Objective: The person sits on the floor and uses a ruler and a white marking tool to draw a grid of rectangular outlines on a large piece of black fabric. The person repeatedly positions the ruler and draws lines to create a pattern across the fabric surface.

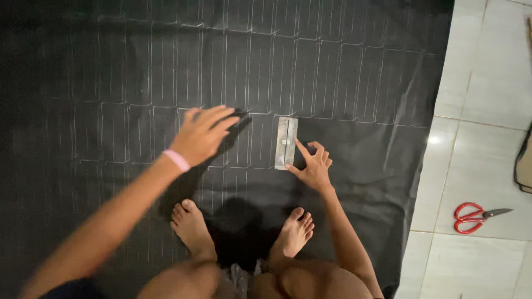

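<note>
- The right hand (314, 166) rests fingertips-down on the black cloth (343, 83), fingers spread, with the forefinger pressing the right edge of a small flat metal template (286, 142); it holds nothing, and the press looks meant to pin the plate so that it cannot slide on the fabric.
- The template lies just left of that hand, upright along the line of the chalked rows, its long edges matching the white rectangles (221, 72) already drawn over the cloth; that alignment seems to be why it sits where it does.
- The left hand (202, 134) hovers to the left of the template, well apart from it, fingers extended and fairly wide. It is motion-blurred, and something dark sits at its fingertips; I cannot tell whether it grips a piece of chalk or only casts a shadow.
- A pink band (177, 160) circles the left wrist.
- Both bare feet (191, 227) stand on the cloth below the hands, near the person; their weight probably keeps the fabric flat and taut.
- Red-handled scissors (474, 217) lie on the pale tiled floor (482, 111), far right of the right hand, off the cloth and out of the way.
</note>
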